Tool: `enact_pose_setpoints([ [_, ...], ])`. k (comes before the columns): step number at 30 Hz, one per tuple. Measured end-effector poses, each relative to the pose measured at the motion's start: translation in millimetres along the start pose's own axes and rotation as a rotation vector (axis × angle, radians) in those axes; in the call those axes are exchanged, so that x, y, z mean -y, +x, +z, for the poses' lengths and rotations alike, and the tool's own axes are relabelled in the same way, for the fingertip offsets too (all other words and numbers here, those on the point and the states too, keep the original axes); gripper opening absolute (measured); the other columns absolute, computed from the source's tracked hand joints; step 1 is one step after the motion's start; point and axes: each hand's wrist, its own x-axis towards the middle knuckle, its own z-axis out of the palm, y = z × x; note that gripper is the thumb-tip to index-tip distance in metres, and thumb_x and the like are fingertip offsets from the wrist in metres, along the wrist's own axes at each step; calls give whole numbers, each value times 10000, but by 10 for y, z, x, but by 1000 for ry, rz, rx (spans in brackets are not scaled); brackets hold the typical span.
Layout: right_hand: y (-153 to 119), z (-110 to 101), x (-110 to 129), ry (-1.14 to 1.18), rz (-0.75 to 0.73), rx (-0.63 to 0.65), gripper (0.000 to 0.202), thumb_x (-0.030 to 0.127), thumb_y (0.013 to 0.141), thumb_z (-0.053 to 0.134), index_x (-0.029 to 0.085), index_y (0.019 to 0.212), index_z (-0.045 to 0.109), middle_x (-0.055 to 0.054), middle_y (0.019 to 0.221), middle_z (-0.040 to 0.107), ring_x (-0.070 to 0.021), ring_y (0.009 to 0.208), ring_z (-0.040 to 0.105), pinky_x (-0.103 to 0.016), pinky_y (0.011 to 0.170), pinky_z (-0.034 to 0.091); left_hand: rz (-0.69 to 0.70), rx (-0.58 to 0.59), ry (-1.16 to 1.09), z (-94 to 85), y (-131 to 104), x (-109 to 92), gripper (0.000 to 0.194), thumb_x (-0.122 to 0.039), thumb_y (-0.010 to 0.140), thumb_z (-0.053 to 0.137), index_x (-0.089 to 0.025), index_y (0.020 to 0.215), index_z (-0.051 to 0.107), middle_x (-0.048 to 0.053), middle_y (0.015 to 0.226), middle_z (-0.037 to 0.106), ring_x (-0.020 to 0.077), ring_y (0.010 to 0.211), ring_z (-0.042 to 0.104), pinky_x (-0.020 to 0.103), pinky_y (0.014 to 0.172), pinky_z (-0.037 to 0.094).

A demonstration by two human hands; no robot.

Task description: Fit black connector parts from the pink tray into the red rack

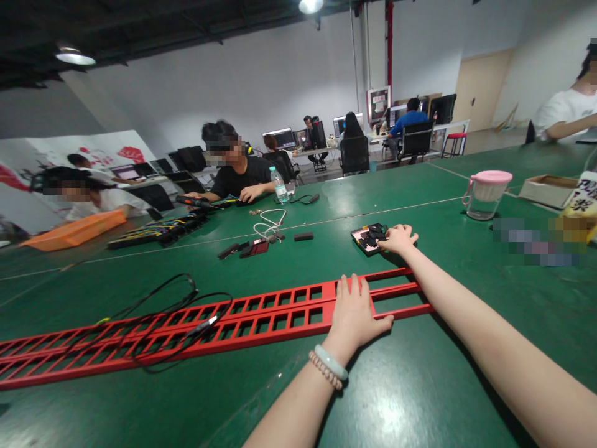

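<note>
1. Head view: green table [140, 410]. Work surface. It carries every item listed below.
2. Red ladder-like frame [329, 298]. Lies flat across the table, long side toward the wearer, so its length is presumably supported throughout. Two rows of slots fill the left portion; a solid cross-plate separates them from longer slots at the right. The right forearm passes over the right end and hides it.
3. Black cable [198, 328]. Loops loosely over the slotted portion, well left of the hands; apparently laid aside there, clear of the cross-plate.
4. Left hand [353, 305]. Palm down on the frame around the cross-plate, fingers extended, thumb spread apart toward the right. Nothing is gripped; the flat contact probably steadies the frame.
5. Right hand [400, 239]. Reaches across the frame to the right edge of the small tray, fingers bent. Whether the fingertips are together on a part cannot be told.
6. Pink-lidded cup [482, 206]. Upright, to the right of the tray and well apart from it, seemingly kept outside the working area.
7. Small tray [359, 234]. Rests beyond the frame, not touching it; the position likely keeps its contents within easy reach.
8. Small black parts [373, 236]. Heaped inside the tray, whose walls presumably prevent scattering. Individual shapes are too small to identify.
</note>
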Motion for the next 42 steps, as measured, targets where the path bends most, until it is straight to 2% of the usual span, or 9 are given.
enact_pose_setpoints([
  [5,-8,18,7,19,-2,12,409,506,652,569,196,907,644,-126,1184,463,-342,1174,253,-545,904,228,7,-8,12,2,1,5,960,-733,671,399,-27,1318,329,225,1371,314,417,1291,181,497,1063,126],
  [12,-1,-10,-17,132,-18,-188,386,434,591,619,190,873,519,-89,966,572,-298,1091,389,-539,905,225,13,-8,23,-13,11,-6,952,-725,668,422,-28,1311,336,227,1368,320,418,1286,199,502,1057,139],
  [15,-11,-49,-19,242,-21,-255,398,422,604,609,194,906,486,-56,845,600,-257,934,519,-493,872,302,14,-23,41,-15,13,-11,938,-716,667,437,-34,1305,347,224,1362,330,414,1281,216,497,1057,148],
  [18,-96,-78,-3,423,-118,-287,384,404,638,596,185,937,498,-55,841,627,-216,820,583,-389,779,413,16,-31,45,-25,10,-16,927,-716,666,443,-47,1302,355,214,1357,344,407,1277,232,491,1056,161],
  [24,-512,-150,-88,680,-411,-196,402,371,687,617,158,1026,588,-70,942,665,-172,802,628,-318,771,490,64,-45,23,-87,20,22,892,-731,675,439,-53,1254,405,221,1314,386,402,1237,307,496,1039,205],
  [29,-813,-230,-259,676,-550,-87,421,384,706,638,163,1063,613,-93,1041,646,-180,810,644,-318,753,520,180,-61,-66,-119,78,144,843,-734,637,503,-86,1173,442,193,1228,454,358,1191,384,489,1039,215],
  [35,-879,-301,-251,557,-730,-84,388,384,717,643,157,1032,633,-93,973,654,-191,842,631,-333,777,505,274,-39,-74,-144,168,202,817,-681,647,545,-84,1187,405,202,1278,411,337,1202,378,450,1007,281],
  [39,-880,-304,-230,537,-761,-48,372,381,727,635,164,1029,634,-90,964,653,-189,833,626,-336,764,502,293,16,-6,-246,267,187,746,-709,568,591,-127,1024,489,138,1046,547,311,971,531,426,882,387],
  [42,-888,-297,-237,523,-788,-28,389,402,726,633,160,1031,635,-92,948,653,-185,816,622,-328,748,500,315,37,37,-309,314,174,731,-730,530,600,-141,952,503,106,932,557,292,864,551,413,812,417],
])
